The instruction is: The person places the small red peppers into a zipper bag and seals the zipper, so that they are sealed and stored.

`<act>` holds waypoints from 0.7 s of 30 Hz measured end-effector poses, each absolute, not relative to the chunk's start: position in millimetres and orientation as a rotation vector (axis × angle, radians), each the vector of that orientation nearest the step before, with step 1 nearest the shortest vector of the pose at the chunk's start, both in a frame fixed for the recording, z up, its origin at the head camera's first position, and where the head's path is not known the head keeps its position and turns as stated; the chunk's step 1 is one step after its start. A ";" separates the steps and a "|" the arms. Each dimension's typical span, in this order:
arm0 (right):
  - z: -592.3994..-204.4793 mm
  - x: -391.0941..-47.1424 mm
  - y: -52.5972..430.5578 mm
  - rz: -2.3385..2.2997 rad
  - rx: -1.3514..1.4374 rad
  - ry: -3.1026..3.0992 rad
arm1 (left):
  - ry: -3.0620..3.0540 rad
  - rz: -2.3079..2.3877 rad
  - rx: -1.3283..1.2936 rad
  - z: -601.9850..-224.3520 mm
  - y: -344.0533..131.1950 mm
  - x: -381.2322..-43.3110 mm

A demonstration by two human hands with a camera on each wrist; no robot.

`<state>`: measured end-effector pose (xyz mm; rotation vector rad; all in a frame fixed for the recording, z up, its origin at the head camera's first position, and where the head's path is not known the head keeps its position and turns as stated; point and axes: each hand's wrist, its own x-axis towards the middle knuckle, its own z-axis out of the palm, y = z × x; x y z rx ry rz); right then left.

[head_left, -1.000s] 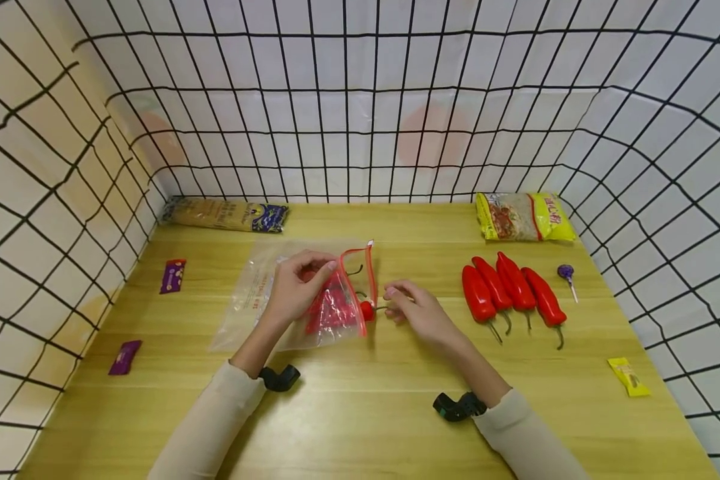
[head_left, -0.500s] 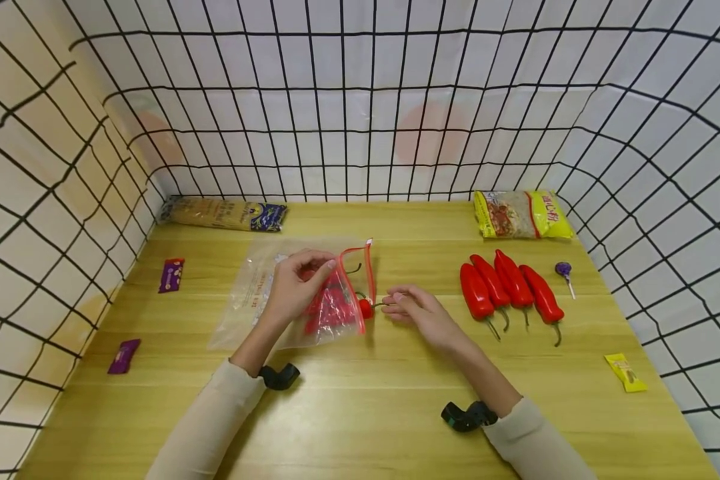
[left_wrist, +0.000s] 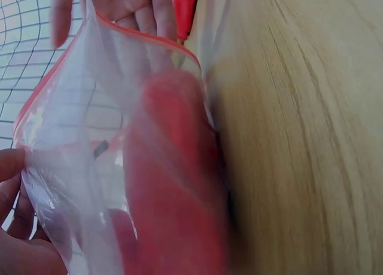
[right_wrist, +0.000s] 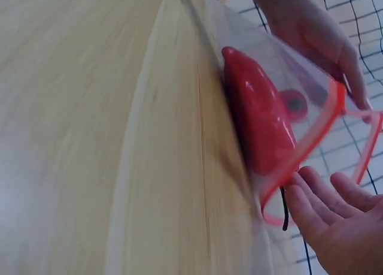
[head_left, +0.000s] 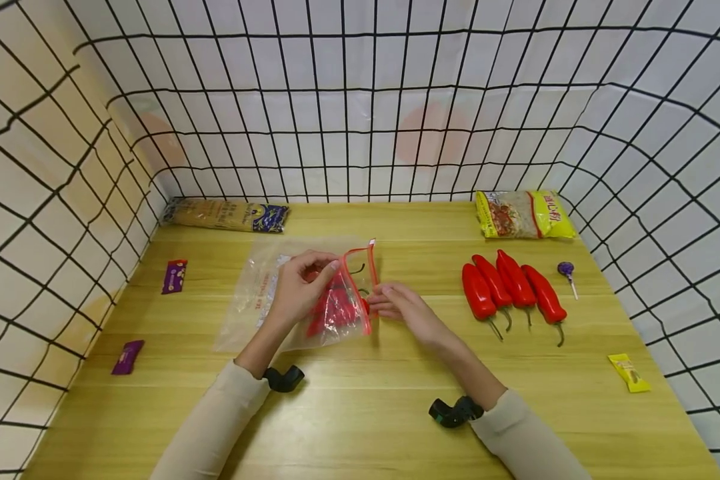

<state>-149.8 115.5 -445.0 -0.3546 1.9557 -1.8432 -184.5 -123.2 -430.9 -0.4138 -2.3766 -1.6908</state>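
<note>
A clear zip bag (head_left: pixel 244 303) with a red zip edge (head_left: pixel 355 293) lies with its mouth open to the right. Red chili peppers (head_left: pixel 335 308) are inside it; one pepper (right_wrist: pixel 257 110) shows plainly through the plastic in the right wrist view, its dark stem at the mouth. My left hand (head_left: pixel 300 283) pinches the upper layer of the bag between thumb and fingers, lifting it. My right hand (head_left: pixel 409 312) is at the mouth, fingers extended, fingertips against the stem end of a pepper. How many peppers the bag contains is unclear.
Several red peppers (head_left: pixel 519 287) lie in a row to the right, by a purple lollipop (head_left: pixel 567 270). A yellow candy (head_left: pixel 629 373) is at front right, purple candies (head_left: pixel 174 277) at left. Noodle packet (head_left: pixel 225 215) and yellow food bag (head_left: pixel 525 215) lie along the back, before the black wire grid.
My right hand has moved left to the bag's mouth, its fingers now against the pepper's stem end. That pepper sits slightly further inside. My left hand keeps its hold on the bag.
</note>
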 end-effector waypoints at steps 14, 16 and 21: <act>-448.0 -154.4 100.6 -1.932 -0.458 1.895 | -2.353 -1.729 -0.400 -440.2 -126.8 -188.3; -446.9 -154.5 112.4 -1.945 -0.453 1.974 | -2.356 -1.724 -0.392 -440.5 -127.3 -188.1; -441.2 -151.0 157.3 -1.815 -0.390 2.368 | -2.358 -1.717 -0.390 -440.6 -129.6 -187.8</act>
